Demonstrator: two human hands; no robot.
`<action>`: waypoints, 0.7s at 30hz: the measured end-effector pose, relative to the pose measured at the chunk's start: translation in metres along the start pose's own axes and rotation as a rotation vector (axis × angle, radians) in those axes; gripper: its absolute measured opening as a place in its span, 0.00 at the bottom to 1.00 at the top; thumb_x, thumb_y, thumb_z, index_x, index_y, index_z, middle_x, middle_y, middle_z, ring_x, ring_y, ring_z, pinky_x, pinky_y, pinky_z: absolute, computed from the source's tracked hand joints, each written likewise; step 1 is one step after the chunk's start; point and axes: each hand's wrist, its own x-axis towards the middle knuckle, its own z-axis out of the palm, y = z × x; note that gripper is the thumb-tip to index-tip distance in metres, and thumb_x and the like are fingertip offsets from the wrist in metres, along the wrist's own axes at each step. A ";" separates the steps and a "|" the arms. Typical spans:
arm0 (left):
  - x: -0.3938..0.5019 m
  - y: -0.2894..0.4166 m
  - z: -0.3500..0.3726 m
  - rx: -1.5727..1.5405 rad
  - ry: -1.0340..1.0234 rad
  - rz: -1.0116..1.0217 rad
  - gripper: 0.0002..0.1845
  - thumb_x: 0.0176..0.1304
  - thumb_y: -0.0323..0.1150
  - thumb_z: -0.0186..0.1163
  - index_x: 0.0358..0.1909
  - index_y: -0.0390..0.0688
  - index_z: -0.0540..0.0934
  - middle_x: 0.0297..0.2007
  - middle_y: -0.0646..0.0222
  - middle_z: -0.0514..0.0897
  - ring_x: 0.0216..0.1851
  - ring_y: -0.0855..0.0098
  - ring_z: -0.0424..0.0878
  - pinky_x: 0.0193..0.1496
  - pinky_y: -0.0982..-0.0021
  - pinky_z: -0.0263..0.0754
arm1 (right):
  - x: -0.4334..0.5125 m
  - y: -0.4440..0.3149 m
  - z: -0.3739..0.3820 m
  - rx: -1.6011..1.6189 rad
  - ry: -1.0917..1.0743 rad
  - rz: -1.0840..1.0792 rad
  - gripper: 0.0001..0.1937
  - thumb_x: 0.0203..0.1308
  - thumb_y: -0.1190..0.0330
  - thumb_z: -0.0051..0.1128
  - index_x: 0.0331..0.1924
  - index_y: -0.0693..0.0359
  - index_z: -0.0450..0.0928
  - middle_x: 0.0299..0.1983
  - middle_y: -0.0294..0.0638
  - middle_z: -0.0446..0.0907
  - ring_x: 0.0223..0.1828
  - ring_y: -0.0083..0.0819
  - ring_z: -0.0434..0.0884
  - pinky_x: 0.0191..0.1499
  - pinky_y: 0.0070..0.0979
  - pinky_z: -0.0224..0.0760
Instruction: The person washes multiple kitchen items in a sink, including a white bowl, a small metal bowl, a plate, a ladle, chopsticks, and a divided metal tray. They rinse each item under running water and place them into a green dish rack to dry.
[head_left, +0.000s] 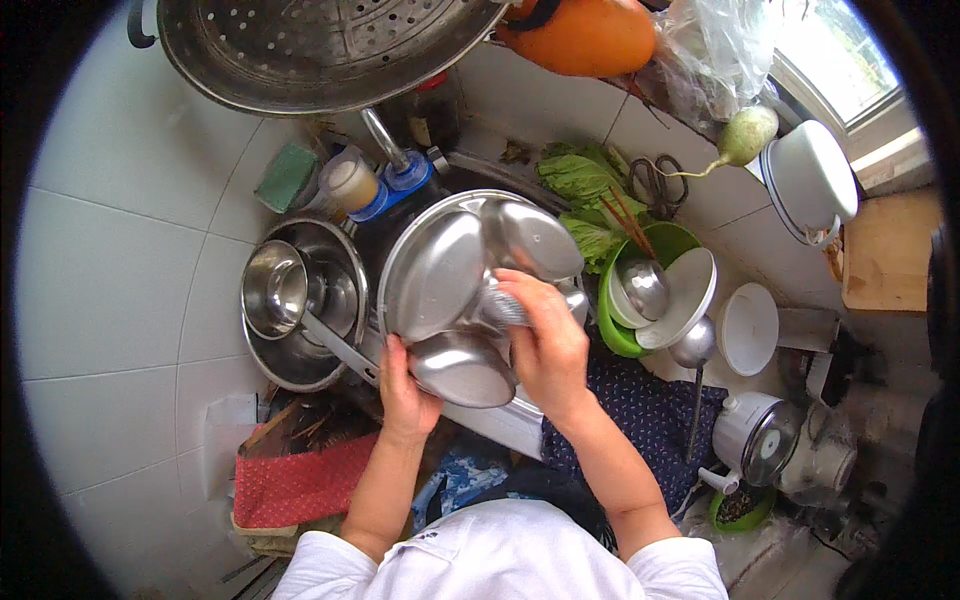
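A round stainless-steel divided tray (442, 262) is tilted in front of me, its bulging compartments facing up. My left hand (405, 397) grips its near-left rim, thumb on top. In my right hand (547, 337) is a metal scouring pad (501, 306), pressed against the middle of the tray between the compartments. The right fingers are slightly blurred. Left of the tray, a steel basin (352, 330) holds a steel ladle-like pot (276, 289) whose flat handle reaches toward my left hand. The tray hides most of what lies beneath it.
A green bowl (611, 330) with white bowls and a ladle stands to the right, near leafy greens (581, 176) and scissors (664, 184). A faucet (386, 139) rises behind the tray. A perforated steamer (322, 52) hangs overhead. An electric pot (754, 439) sits right.
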 end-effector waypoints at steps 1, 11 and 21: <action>-0.003 -0.005 0.005 -0.012 -0.025 0.022 0.23 0.66 0.46 0.44 0.56 0.41 0.65 0.53 0.65 0.71 0.53 0.69 0.70 0.55 0.65 0.65 | 0.004 0.000 0.005 -0.029 0.009 -0.075 0.25 0.36 0.87 0.52 0.46 0.65 0.72 0.49 0.50 0.72 0.50 0.44 0.73 0.51 0.33 0.68; 0.000 -0.018 0.019 0.447 -0.016 0.102 0.16 0.65 0.38 0.49 0.46 0.37 0.74 0.35 0.75 0.77 0.34 0.82 0.71 0.39 0.79 0.67 | 0.019 -0.016 0.016 -0.252 -0.086 -0.266 0.26 0.41 0.74 0.52 0.53 0.59 0.70 0.56 0.40 0.69 0.64 0.41 0.59 0.63 0.52 0.41; 0.021 0.021 0.024 0.869 -0.383 0.021 0.14 0.62 0.35 0.53 0.42 0.34 0.76 0.27 0.78 0.75 0.28 0.86 0.66 0.32 0.82 0.64 | 0.056 0.017 -0.029 -0.273 -0.574 -0.279 0.19 0.50 0.72 0.53 0.49 0.56 0.71 0.47 0.40 0.75 0.54 0.35 0.70 0.59 0.48 0.51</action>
